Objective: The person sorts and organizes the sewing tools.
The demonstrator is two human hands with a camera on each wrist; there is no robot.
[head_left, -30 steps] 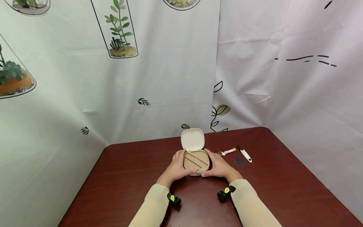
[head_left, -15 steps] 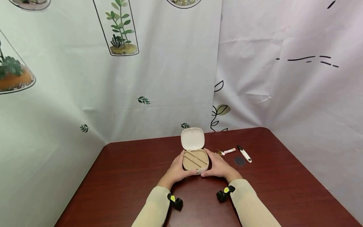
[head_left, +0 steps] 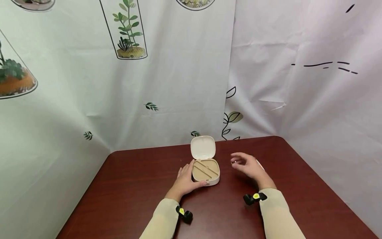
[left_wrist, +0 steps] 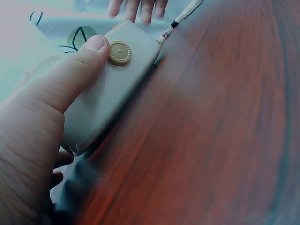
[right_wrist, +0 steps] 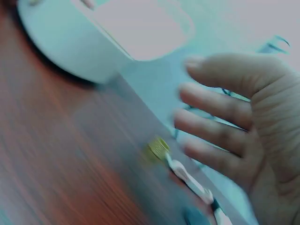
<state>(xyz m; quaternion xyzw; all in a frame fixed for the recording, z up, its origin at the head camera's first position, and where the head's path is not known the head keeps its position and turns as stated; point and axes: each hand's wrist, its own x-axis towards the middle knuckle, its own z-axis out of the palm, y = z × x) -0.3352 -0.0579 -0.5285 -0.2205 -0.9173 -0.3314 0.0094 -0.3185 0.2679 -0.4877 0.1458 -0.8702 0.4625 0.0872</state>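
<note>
A white rounded case [head_left: 213, 181] stands on the table with its lid [head_left: 203, 147] raised and a beige divided insert [head_left: 206, 168] inside. My left hand [head_left: 185, 179] grips the case from its left side. In the left wrist view, the thumb lies on the front wall, its tip against a round gold button [left_wrist: 120, 53]. To the right of the case, my right hand [head_left: 248, 167] is held over the small items with fingers apart, holding nothing. Below its fingertips in the right wrist view sits a gold ridged ring [right_wrist: 158, 147], beside a white slim piece [right_wrist: 187, 178].
A slim white-handled tool [head_left: 260, 164] lies at the right, mostly hidden behind the right hand. The brown table [head_left: 143, 186] ends at a patterned curtain [head_left: 179, 73] at the back.
My right hand has let go of the case and moved right, over the small items, covering most of them in the head view. The left hand keeps its hold on the case.
</note>
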